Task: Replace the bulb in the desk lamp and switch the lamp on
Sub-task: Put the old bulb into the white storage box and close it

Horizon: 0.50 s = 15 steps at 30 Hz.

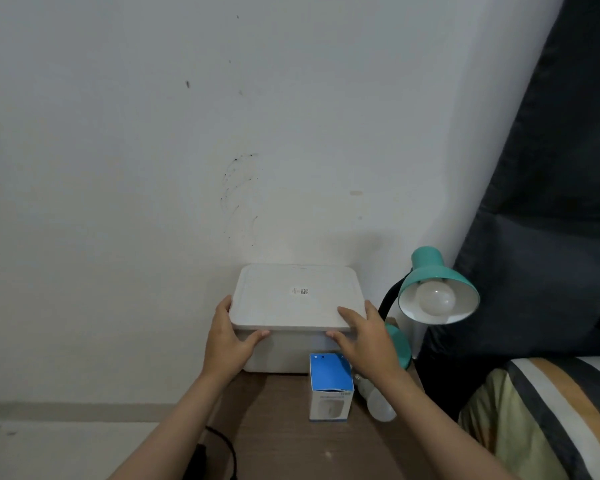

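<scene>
Between the hands: white lidded plastic storage box (297, 299).
Left hand (227, 339): grips the lid's near-left corner.
Right hand (364, 336): grips the near-right corner.
Advice: lift evenly.
Right of right hand: teal desk lamp (437, 292), frosted bulb (435, 299) fitted.
Below right hand: blue-white carton (331, 386); loose white bulb (378, 401), easily knocked.

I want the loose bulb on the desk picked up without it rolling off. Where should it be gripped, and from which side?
Probably around the round white globe of the loose bulb, coming from above. It lies on its side beside the blue and white box, its base end pointing toward the lamp. The box blocks its left side, and the desk edge is close on its right.
</scene>
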Each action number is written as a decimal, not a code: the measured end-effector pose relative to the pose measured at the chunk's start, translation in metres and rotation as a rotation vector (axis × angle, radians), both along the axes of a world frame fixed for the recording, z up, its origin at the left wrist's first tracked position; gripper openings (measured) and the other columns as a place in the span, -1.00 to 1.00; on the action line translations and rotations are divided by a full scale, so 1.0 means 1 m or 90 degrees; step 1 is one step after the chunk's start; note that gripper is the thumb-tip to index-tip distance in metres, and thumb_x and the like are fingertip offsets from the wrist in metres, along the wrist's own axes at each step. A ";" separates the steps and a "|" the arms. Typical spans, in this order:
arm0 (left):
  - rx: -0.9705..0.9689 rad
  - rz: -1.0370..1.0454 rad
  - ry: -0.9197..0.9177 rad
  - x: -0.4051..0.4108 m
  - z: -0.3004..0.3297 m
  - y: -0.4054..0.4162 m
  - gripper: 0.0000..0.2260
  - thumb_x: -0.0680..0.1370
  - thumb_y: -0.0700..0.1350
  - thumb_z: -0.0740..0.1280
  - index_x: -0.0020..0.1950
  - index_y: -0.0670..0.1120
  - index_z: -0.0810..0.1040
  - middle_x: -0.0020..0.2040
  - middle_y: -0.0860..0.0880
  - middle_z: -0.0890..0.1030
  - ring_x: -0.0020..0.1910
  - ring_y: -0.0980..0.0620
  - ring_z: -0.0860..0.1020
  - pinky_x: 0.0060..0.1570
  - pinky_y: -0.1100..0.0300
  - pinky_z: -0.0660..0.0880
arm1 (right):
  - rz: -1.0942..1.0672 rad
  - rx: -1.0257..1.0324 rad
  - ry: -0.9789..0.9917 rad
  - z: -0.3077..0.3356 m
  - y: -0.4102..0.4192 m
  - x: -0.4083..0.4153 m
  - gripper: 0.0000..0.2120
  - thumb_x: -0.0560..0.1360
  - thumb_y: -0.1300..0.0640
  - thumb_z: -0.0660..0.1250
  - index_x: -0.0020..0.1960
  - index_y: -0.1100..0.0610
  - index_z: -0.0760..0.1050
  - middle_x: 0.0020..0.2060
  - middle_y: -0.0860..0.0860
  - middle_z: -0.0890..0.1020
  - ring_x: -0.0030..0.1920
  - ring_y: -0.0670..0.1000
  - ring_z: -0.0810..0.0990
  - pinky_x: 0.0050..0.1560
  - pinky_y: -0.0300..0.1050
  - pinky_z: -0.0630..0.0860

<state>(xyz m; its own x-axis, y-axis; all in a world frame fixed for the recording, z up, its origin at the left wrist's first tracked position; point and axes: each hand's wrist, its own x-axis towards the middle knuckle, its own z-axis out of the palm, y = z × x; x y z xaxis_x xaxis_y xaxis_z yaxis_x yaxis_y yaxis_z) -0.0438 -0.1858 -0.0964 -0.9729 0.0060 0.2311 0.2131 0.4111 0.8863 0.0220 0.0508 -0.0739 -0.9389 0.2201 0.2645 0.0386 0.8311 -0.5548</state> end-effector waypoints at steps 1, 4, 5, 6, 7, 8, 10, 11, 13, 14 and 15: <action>-0.002 -0.002 0.000 -0.001 0.000 0.000 -0.20 0.32 -0.05 0.55 0.42 -0.04 0.18 0.32 0.02 0.40 0.25 0.06 0.40 0.26 0.07 0.40 | -0.004 0.008 0.008 -0.003 0.000 -0.001 -0.51 0.42 -0.09 0.42 0.27 0.11 0.51 0.20 0.20 0.44 0.21 0.20 0.47 0.18 -0.07 0.45; 0.007 0.018 -0.010 -0.003 0.000 0.003 -0.19 0.32 0.05 0.53 0.43 -0.05 0.15 0.34 0.01 0.42 0.27 0.02 0.42 0.25 0.02 0.44 | -0.026 0.011 0.042 -0.008 -0.001 -0.003 -0.54 0.41 -0.09 0.44 0.23 0.11 0.54 0.17 0.25 0.47 0.16 0.26 0.50 0.11 0.00 0.51; 0.010 0.031 -0.014 -0.003 0.001 0.004 -0.18 0.32 0.10 0.51 0.44 -0.05 0.15 0.34 -0.01 0.43 0.28 -0.01 0.43 0.24 -0.02 0.45 | -0.029 0.012 0.057 -0.008 -0.001 -0.004 -0.55 0.41 -0.08 0.44 0.21 0.12 0.54 0.16 0.25 0.48 0.14 0.26 0.51 0.10 -0.01 0.52; 0.010 0.040 -0.011 -0.003 0.001 0.005 -0.20 0.32 0.12 0.50 0.43 -0.03 0.17 0.33 -0.01 0.46 0.27 -0.02 0.44 0.22 -0.04 0.46 | -0.028 0.013 0.066 -0.009 -0.002 -0.004 -0.55 0.42 -0.09 0.43 0.21 0.12 0.54 0.15 0.26 0.48 0.14 0.26 0.51 0.08 -0.03 0.52; 0.010 0.044 -0.005 -0.003 0.002 0.006 -0.25 0.33 0.12 0.50 0.40 -0.01 0.22 0.29 0.01 0.48 0.25 -0.01 0.46 0.19 -0.03 0.48 | -0.024 0.014 0.066 -0.008 -0.002 -0.005 -0.55 0.42 -0.09 0.42 0.22 0.12 0.53 0.17 0.26 0.47 0.16 0.25 0.50 0.10 -0.05 0.51; 0.012 0.045 0.004 -0.002 0.003 0.006 -0.30 0.33 0.09 0.50 0.37 0.01 0.26 0.26 0.04 0.50 0.21 0.01 0.48 0.16 -0.01 0.50 | -0.022 0.011 0.064 -0.007 -0.002 -0.005 -0.54 0.43 -0.10 0.41 0.23 0.12 0.52 0.20 0.26 0.45 0.21 0.25 0.48 0.14 -0.05 0.49; 0.017 0.042 0.010 -0.002 0.003 0.006 -0.36 0.34 0.05 0.51 0.33 0.06 0.30 0.20 0.08 0.52 0.17 0.04 0.50 0.14 0.01 0.51 | -0.021 -0.012 0.060 -0.005 -0.002 -0.004 -0.53 0.43 -0.11 0.40 0.27 0.09 0.50 0.30 0.25 0.38 0.31 0.22 0.39 0.23 -0.06 0.42; 0.020 0.038 0.010 -0.002 0.004 0.005 -0.38 0.34 0.04 0.52 0.31 0.08 0.32 0.19 0.10 0.52 0.16 0.05 0.50 0.14 0.00 0.51 | -0.021 -0.029 0.061 -0.003 -0.002 -0.003 -0.52 0.44 -0.11 0.40 0.28 0.08 0.49 0.34 0.24 0.35 0.35 0.20 0.35 0.25 -0.09 0.39; 0.027 0.028 0.011 -0.003 0.006 0.003 -0.41 0.34 0.02 0.52 0.29 0.08 0.34 0.15 0.11 0.52 0.14 0.06 0.51 0.13 0.03 0.51 | -0.017 -0.060 0.064 -0.001 -0.003 -0.004 -0.51 0.44 -0.09 0.40 0.30 0.09 0.47 0.37 0.21 0.30 0.39 0.17 0.30 0.25 -0.17 0.29; 0.030 0.023 0.009 -0.002 0.008 0.003 -0.42 0.34 0.01 0.53 0.28 0.08 0.35 0.13 0.12 0.52 0.12 0.08 0.50 0.12 0.08 0.50 | -0.014 -0.073 0.061 0.001 -0.003 -0.005 -0.50 0.44 -0.08 0.40 0.31 0.09 0.46 0.38 0.21 0.28 0.42 0.17 0.26 0.26 -0.18 0.25; 0.035 0.019 0.006 -0.001 0.011 0.003 -0.43 0.34 0.00 0.53 0.27 0.08 0.35 0.11 0.13 0.51 0.09 0.11 0.50 0.08 0.16 0.49 | -0.011 -0.088 0.058 0.003 -0.004 -0.006 -0.49 0.44 -0.08 0.40 0.32 0.09 0.45 0.40 0.21 0.26 0.44 0.17 0.23 0.29 -0.17 0.23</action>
<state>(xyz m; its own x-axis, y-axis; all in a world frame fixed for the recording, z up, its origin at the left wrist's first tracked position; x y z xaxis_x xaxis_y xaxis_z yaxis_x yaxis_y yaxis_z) -0.0452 -0.1826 -0.0853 -0.9703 -0.0357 0.2391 0.2097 0.3676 0.9060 0.0160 0.0471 -0.0707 -0.9078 0.2768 0.3150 -0.0033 0.7465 -0.6654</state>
